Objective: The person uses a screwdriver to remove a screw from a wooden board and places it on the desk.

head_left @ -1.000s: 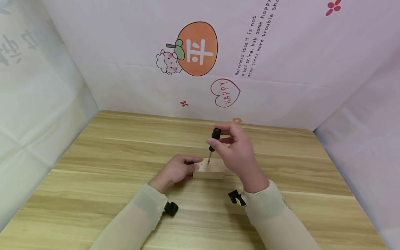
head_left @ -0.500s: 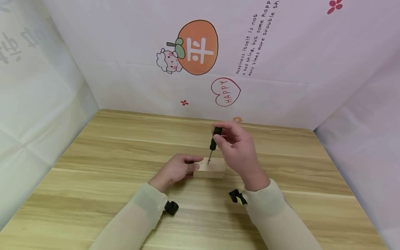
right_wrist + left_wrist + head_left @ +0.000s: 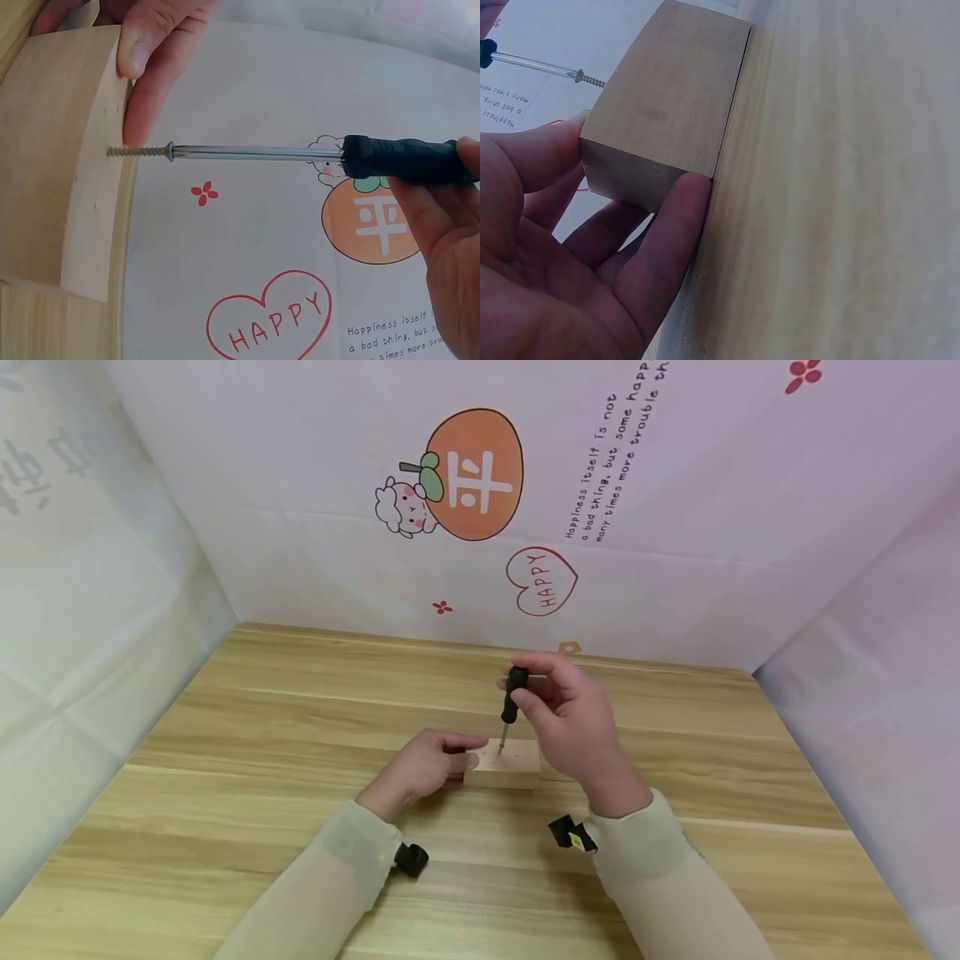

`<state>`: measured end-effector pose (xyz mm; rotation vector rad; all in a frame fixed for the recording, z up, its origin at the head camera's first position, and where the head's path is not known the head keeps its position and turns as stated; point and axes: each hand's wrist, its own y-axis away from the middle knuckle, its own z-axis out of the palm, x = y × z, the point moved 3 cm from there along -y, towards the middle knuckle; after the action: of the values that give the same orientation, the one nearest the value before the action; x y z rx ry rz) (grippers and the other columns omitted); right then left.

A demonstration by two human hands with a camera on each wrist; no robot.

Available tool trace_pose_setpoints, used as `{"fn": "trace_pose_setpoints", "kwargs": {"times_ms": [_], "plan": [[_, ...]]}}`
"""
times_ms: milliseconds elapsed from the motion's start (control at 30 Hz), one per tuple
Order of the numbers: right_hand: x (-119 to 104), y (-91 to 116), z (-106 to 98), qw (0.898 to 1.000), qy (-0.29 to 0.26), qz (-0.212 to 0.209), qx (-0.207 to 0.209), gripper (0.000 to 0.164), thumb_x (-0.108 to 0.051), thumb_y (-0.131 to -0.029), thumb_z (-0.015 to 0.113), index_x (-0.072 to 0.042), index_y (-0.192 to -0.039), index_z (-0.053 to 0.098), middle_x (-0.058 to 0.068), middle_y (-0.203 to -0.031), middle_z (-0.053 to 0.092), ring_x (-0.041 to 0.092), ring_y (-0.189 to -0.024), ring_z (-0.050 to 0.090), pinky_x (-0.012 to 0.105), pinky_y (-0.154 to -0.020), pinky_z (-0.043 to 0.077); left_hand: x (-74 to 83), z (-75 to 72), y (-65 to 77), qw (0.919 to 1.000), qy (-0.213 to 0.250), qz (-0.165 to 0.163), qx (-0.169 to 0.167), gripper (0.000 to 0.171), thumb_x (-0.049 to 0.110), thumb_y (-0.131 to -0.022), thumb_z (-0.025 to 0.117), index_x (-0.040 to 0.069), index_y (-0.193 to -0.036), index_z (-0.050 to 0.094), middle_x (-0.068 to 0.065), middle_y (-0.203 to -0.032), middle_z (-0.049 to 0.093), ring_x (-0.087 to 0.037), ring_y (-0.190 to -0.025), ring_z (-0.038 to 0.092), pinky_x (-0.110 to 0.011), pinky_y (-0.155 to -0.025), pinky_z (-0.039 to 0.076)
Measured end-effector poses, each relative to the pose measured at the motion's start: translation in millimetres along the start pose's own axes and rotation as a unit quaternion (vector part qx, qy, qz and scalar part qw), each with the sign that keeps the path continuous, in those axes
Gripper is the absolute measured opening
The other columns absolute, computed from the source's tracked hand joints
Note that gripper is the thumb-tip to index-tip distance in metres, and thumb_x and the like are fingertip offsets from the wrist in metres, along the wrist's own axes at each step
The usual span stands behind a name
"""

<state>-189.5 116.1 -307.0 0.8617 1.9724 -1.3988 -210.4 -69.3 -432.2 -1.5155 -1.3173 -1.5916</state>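
A pale wooden block [image 3: 504,779] lies on the table, small holes showing in its top face. My left hand [image 3: 427,766] grips the block's left end, thumb on the top edge and fingers round the far and end sides. In the right wrist view a screw [image 3: 141,151] stands in the block with most of its thread exposed. The tip of a black-handled screwdriver [image 3: 255,153] sits at the screw's head, in line with it. My right hand [image 3: 577,722] holds the screwdriver's handle between thumb and fingers, above the block. The screwdriver leans slightly to the right in the head view.
The wood-grain table [image 3: 262,827] runs back to a white printed cloth [image 3: 330,577] hanging behind it, with more cloth on both sides. A small black camera [image 3: 412,860] is strapped at the left wrist, another black camera [image 3: 566,832] at the right.
The right fingers and thumb have shifted round the screwdriver's handle, and the handle has swayed a little right and back. The left hand and block hold their place.
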Motion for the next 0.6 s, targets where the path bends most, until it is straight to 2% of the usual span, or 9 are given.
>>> {"fn": "trace_pose_setpoints", "kwargs": {"times_ms": [133,267,367,500,600], "plan": [[1.2,-0.5,1.2,1.000,0.027,-0.010,0.009,0.031,0.009,-0.090,0.068,-0.004,-0.118,0.065,0.009,-0.110,0.067,0.020,-0.100,0.066,0.033,-0.081,0.057,0.1,-0.6,0.1,1.0000,0.000,0.002,0.000,0.030,0.013,-0.097,0.067,0.017,-0.127,0.072,-0.003,-0.135,0.059,-0.021,-0.111,0.058,-0.037,-0.081,0.056],[2.1,-1.6,0.2,0.996,0.074,-0.016,0.043,0.030,0.001,-0.084,0.079,-0.002,-0.111,0.067,0.009,-0.100,0.060,0.019,-0.094,0.065,0.030,-0.075,0.058,-0.8,-0.6,-0.2,1.0000,-0.004,0.006,0.000,0.030,0.013,-0.098,0.066,0.017,-0.127,0.071,-0.004,-0.135,0.059,-0.021,-0.111,0.058,-0.037,-0.081,0.056],[1.4,-1.4,-2.5,0.994,0.088,-0.013,0.057,0.027,0.001,-0.084,0.079,-0.003,-0.108,0.069,0.005,-0.095,0.059,0.018,-0.088,0.066,0.028,-0.071,0.057,-1.6,-0.4,-0.7,0.9999,-0.005,0.008,-0.002,0.030,0.013,-0.098,0.066,0.017,-0.127,0.071,-0.004,-0.135,0.059,-0.022,-0.111,0.058,-0.037,-0.081,0.056],[0.8,-0.1,-4.8,0.997,0.068,-0.001,0.035,0.027,0.005,-0.089,0.073,-0.004,-0.114,0.068,0.006,-0.100,0.068,0.018,-0.089,0.069,0.029,-0.073,0.057,-1.9,0.1,-1.4,1.0000,0.000,0.004,-0.002,0.030,0.012,-0.097,0.067,0.017,-0.126,0.072,-0.004,-0.135,0.059,-0.022,-0.112,0.058,-0.037,-0.082,0.056],[1.7,0.6,-4.8,0.998,0.053,0.004,0.026,0.028,0.006,-0.091,0.069,-0.004,-0.117,0.067,0.007,-0.106,0.068,0.019,-0.094,0.069,0.030,-0.076,0.058,-2.0,0.3,-1.8,1.0000,0.002,0.001,0.000,0.030,0.013,-0.097,0.067,0.018,-0.126,0.072,-0.003,-0.135,0.059,-0.021,-0.112,0.058,-0.036,-0.082,0.056]]}}
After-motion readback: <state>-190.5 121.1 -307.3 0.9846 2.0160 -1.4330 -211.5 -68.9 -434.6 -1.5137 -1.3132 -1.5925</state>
